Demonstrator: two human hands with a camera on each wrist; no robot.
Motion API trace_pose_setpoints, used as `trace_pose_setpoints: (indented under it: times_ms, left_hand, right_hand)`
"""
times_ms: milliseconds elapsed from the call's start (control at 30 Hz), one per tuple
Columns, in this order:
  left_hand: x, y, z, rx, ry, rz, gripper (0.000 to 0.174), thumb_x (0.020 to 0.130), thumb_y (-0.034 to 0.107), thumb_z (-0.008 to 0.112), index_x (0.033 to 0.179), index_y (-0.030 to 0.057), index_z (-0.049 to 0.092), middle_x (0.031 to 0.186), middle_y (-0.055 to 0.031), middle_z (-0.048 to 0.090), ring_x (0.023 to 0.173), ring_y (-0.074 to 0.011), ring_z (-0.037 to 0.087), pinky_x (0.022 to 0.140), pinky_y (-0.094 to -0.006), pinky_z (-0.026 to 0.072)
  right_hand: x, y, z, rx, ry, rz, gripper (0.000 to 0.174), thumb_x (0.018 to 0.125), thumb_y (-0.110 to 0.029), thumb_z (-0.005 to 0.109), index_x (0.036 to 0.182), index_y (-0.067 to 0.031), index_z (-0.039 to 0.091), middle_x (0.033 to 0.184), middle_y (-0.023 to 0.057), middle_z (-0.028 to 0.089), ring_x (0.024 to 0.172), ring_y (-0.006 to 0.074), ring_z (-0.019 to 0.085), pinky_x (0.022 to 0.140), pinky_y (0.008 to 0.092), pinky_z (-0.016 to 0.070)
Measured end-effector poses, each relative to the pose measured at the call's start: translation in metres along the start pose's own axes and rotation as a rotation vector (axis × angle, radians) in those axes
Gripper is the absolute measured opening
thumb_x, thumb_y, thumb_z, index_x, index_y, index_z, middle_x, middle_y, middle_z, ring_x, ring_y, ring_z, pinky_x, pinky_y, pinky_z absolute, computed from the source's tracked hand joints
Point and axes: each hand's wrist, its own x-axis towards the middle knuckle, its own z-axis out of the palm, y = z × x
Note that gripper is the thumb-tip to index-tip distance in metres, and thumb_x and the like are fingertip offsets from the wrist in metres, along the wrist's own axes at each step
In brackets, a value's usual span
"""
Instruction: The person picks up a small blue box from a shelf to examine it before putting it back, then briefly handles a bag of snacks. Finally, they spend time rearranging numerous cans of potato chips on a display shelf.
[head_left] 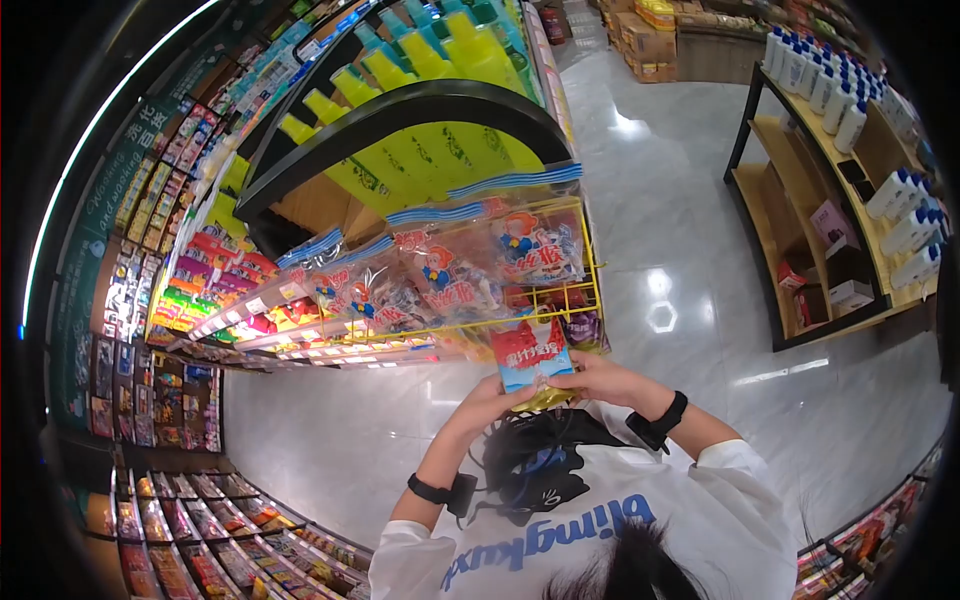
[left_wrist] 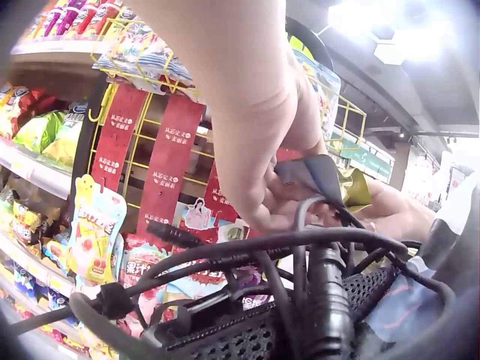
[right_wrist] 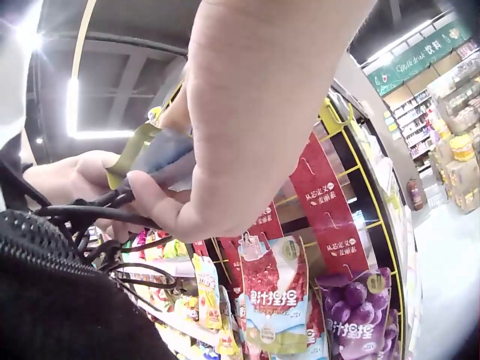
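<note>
Both hands hold a red, white and light-blue candy pouch (head_left: pixel 530 355) in front of the chest, just short of the yellow wire rack (head_left: pixel 440 328). My left hand (head_left: pixel 490 402) pinches its lower left edge, and my right hand (head_left: pixel 600 380) pinches the lower right with the thumb over the front. Below the pouch shows a gold foil part (head_left: pixel 548 400), also seen as a gold strip (right_wrist: pixel 131 156) in the right wrist view. Beyond the hands hang a similar red pouch (right_wrist: pixel 274 289) and a purple grape pouch (right_wrist: pixel 352 311). The forearms hide much of the grip in both wrist views.
Clear blue-topped bags (head_left: pixel 440 275) stand in the rack's upper basket. Yellow-green bottles (head_left: pixel 430 160) are behind it. A black bag with cables (left_wrist: pixel 300 300) hangs at the chest. To the right, across the floor, stands a shelf (head_left: pixel 810 200) with white bottles.
</note>
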Motion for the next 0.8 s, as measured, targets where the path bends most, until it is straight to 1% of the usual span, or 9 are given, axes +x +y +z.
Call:
trace_pose_setpoints:
  times_ms: [100, 200, 333, 433, 533, 633, 700, 733, 800]
  left_hand:
    - [0.007, 0.006, 0.0, 0.022, -0.027, -0.002, 0.047, 0.09, 0.018, 0.065, 0.131, -0.0014, 0.05, 0.124, -0.0053, 0.058, 0.111, -0.0131, 0.055, 0.098, -0.0296, 0.0421]
    - [0.014, 0.016, -0.004, 0.175, -0.031, 0.06, 0.048, 0.089, 0.027, 0.067, 0.127, 0.0004, 0.054, 0.119, -0.0052, 0.061, 0.108, -0.0131, 0.056, 0.095, -0.0291, 0.043]
    - [0.017, 0.037, -0.016, 0.369, 0.005, 0.008, 0.046, 0.09, 0.024, 0.067, 0.127, 0.0011, 0.054, 0.117, -0.0041, 0.062, 0.103, -0.011, 0.057, 0.091, -0.0279, 0.0455]
    - [0.025, 0.04, -0.028, 0.306, 0.066, -0.099, 0.041, 0.09, 0.026, 0.066, 0.123, 0.0028, 0.057, 0.113, -0.0037, 0.064, 0.099, -0.0107, 0.059, 0.088, -0.0284, 0.0469]
    - [0.041, 0.027, -0.039, 0.265, 0.154, -0.034, 0.036, 0.092, 0.023, 0.063, 0.12, 0.0012, 0.058, 0.11, -0.0057, 0.065, 0.1, -0.012, 0.06, 0.087, -0.0286, 0.0472]
    - [0.046, 0.035, -0.031, 0.184, 0.233, 0.083, 0.032, 0.094, 0.019, 0.06, 0.121, 0.001, 0.057, 0.109, -0.0071, 0.066, 0.099, -0.0147, 0.062, 0.087, -0.0289, 0.0473]
    - [0.053, 0.025, -0.041, 0.114, 0.341, 0.13, 0.032, 0.094, 0.018, 0.06, 0.122, 0.0013, 0.057, 0.11, -0.0075, 0.065, 0.1, -0.017, 0.063, 0.087, -0.0305, 0.0486]
    - [0.051, 0.034, -0.038, 0.185, 0.357, 0.156, 0.033, 0.094, 0.019, 0.06, 0.122, 0.0014, 0.055, 0.113, -0.009, 0.064, 0.103, -0.0216, 0.064, 0.086, -0.0344, 0.0513]
    - [0.054, 0.031, -0.05, 0.011, 0.327, 0.105, 0.035, 0.093, 0.012, 0.061, 0.125, 0.0032, 0.052, 0.12, -0.0097, 0.06, 0.108, -0.0226, 0.06, 0.09, -0.036, 0.0511]
  right_hand:
    - [0.002, 0.001, -0.007, -0.002, -0.018, 0.017, 0.05, 0.089, -0.027, 0.067, 0.132, -0.0098, 0.048, 0.115, 0.0021, 0.059, 0.097, 0.0104, 0.058, 0.072, 0.0273, 0.051]
    - [0.0, -0.005, -0.009, 0.027, -0.053, -0.04, 0.048, 0.087, -0.021, 0.07, 0.128, -0.0083, 0.048, 0.111, 0.0014, 0.061, 0.095, 0.0113, 0.06, 0.073, 0.0276, 0.0504]
    - [0.013, -0.004, -0.01, -0.085, 0.006, -0.264, 0.046, 0.086, -0.016, 0.07, 0.127, -0.0063, 0.05, 0.111, 0.0026, 0.061, 0.094, 0.0121, 0.06, 0.074, 0.028, 0.0515]
    - [0.017, -0.012, -0.016, -0.171, 0.04, -0.329, 0.045, 0.085, -0.013, 0.069, 0.125, -0.0053, 0.05, 0.11, 0.0042, 0.06, 0.092, 0.0128, 0.06, 0.075, 0.028, 0.0522]
    - [0.033, -0.005, -0.028, -0.323, 0.103, -0.304, 0.046, 0.083, -0.012, 0.07, 0.123, -0.0027, 0.05, 0.108, 0.0067, 0.06, 0.09, 0.0136, 0.061, 0.072, 0.0287, 0.053]
    - [0.045, 0.007, -0.034, -0.247, 0.124, -0.273, 0.042, 0.083, -0.013, 0.07, 0.118, -0.0006, 0.052, 0.103, 0.008, 0.062, 0.086, 0.0148, 0.061, 0.07, 0.0297, 0.0534]
    - [0.058, 0.021, -0.039, -0.436, 0.181, -0.304, 0.039, 0.083, -0.014, 0.07, 0.116, -0.0002, 0.054, 0.098, 0.0089, 0.063, 0.084, 0.0159, 0.062, 0.068, 0.03, 0.0538]
    - [0.066, 0.03, -0.042, -0.532, 0.207, -0.316, 0.038, 0.083, -0.015, 0.069, 0.115, 0.0, 0.055, 0.096, 0.0094, 0.063, 0.083, 0.0164, 0.063, 0.066, 0.0302, 0.054]
    - [0.086, 0.051, -0.048, -0.597, 0.231, -0.421, 0.036, 0.083, -0.015, 0.068, 0.113, 0.0005, 0.055, 0.093, 0.0107, 0.064, 0.08, 0.0174, 0.063, 0.063, 0.0306, 0.0541]
